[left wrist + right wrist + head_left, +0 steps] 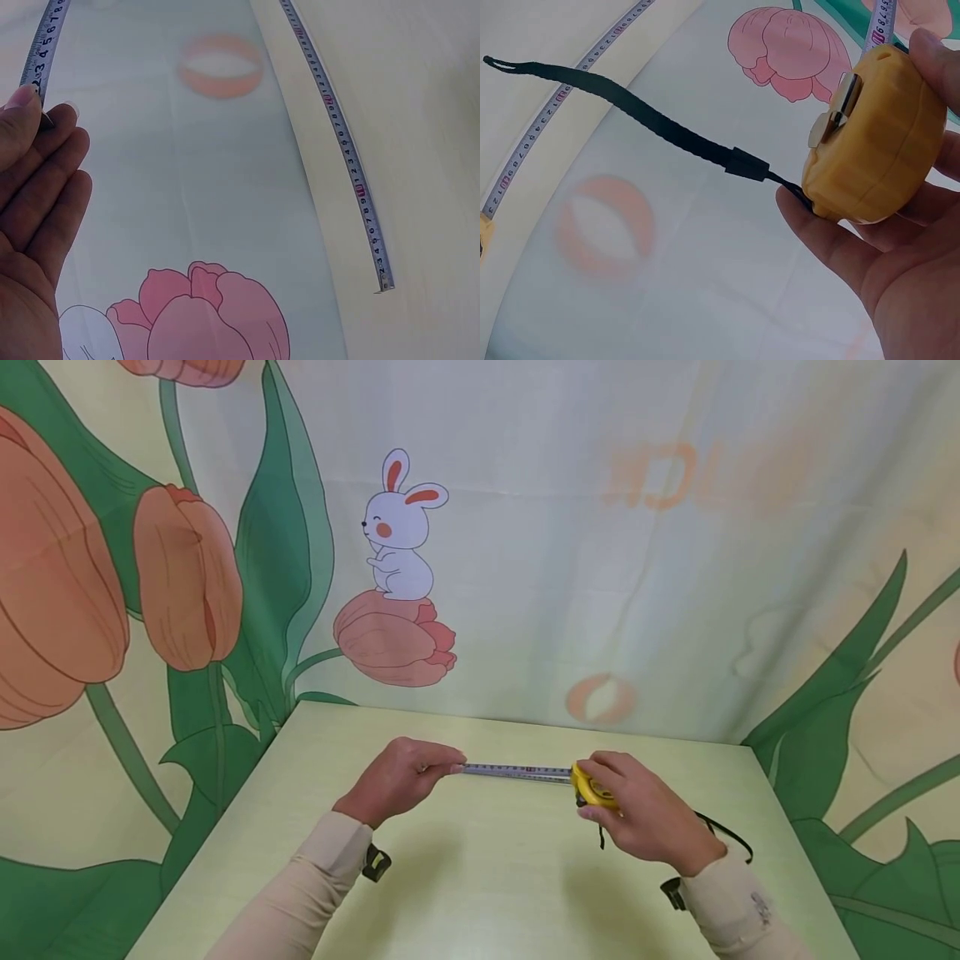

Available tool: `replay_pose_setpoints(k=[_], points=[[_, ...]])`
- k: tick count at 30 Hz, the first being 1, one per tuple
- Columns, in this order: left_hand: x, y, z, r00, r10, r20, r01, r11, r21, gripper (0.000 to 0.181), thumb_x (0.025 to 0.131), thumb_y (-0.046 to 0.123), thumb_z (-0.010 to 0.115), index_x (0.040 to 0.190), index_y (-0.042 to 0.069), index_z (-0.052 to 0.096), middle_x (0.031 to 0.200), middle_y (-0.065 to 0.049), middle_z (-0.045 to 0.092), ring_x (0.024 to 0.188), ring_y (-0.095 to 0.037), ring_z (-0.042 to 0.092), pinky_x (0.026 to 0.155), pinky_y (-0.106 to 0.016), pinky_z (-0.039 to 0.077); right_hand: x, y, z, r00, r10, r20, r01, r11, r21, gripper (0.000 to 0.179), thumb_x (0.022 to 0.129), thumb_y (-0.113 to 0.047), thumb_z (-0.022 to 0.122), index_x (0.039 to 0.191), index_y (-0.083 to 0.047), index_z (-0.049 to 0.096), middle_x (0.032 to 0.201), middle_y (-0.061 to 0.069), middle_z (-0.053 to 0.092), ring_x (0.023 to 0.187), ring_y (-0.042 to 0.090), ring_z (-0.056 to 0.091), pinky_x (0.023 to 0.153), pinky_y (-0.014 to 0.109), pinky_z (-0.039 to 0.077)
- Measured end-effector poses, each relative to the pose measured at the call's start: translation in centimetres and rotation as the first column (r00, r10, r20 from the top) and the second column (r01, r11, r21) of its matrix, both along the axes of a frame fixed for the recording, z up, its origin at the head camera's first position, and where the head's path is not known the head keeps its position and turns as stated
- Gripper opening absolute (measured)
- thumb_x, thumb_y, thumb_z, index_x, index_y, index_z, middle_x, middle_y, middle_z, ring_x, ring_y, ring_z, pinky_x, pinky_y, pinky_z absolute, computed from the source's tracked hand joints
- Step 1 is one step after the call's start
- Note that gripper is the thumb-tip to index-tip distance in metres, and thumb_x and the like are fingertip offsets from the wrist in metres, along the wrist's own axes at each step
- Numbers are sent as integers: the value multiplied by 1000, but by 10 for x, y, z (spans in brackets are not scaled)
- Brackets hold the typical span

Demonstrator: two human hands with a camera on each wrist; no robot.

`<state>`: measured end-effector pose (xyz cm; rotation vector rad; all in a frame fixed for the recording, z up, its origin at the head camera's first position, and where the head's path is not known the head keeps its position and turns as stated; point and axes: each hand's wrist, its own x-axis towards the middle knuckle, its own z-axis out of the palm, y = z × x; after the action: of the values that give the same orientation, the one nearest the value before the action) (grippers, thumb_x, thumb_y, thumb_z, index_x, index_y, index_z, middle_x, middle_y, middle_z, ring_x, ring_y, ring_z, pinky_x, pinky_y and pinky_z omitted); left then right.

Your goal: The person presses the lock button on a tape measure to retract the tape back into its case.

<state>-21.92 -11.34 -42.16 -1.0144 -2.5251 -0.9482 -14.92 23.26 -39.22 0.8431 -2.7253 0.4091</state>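
Note:
My left hand point(397, 777) pinches the end of a measuring tape blade point(45, 45) between thumb and index finger; the other fingers are extended in the left wrist view. My right hand point(637, 810) holds the yellow tape measure case point(885, 142), thumb and fingers around its sides. The numbered blade runs straight between the two hands. A black wrist cord point(652, 116) trails from the case. A second numbered blade point(349, 146) lies on the table, its hooked end showing in the left wrist view. At the right wrist view's left edge, part of another yellow case point(484, 236) shows.
The pale table point(480, 877) reaches back to a hanging cloth point(525, 568) printed with tulips and a rabbit. Black straps point(377, 862) hang under both sleeves. A thin black cord point(727, 828) curves out behind the right wrist.

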Motion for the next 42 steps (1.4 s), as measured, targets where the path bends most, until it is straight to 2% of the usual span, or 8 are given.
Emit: replay_pose_setpoints(k=[11,18,32,42], points=[[2,1,1,1000,-12,-4,12,1000,4,19,89,15,73,107,19,78,99,7,77,94,-6,74,87,-27,60,1,-2,1,1000,-2,10,2,1000,8,50,89,-31,73,132,-9,59,127,5,58,109,17,57,89,36,57],[2,2,0,1000,-8,24,8,1000,-24,20,90,18,71,110,20,77,102,6,77,97,-7,73,89,-27,59,1,-4,0,1000,-3,19,3,1000,16,49,90,-31,73,132,-9,59,126,4,58,107,16,57,88,35,56],[2,3,-2,999,-19,-43,19,1000,-11,22,88,16,73,110,17,77,104,4,77,98,-10,74,88,-29,60,-1,-7,0,1000,5,-3,-5,1000,20,49,90,-33,72,131,-11,59,126,3,58,109,16,56,88,34,56],[4,6,-1,1000,-15,-19,15,1000,-27,21,89,14,72,109,17,77,103,3,77,98,-9,74,88,-29,59,-2,-8,-2,1000,9,2,-9,1000,9,50,90,-34,72,132,-11,59,127,3,58,111,16,56,89,34,56]])
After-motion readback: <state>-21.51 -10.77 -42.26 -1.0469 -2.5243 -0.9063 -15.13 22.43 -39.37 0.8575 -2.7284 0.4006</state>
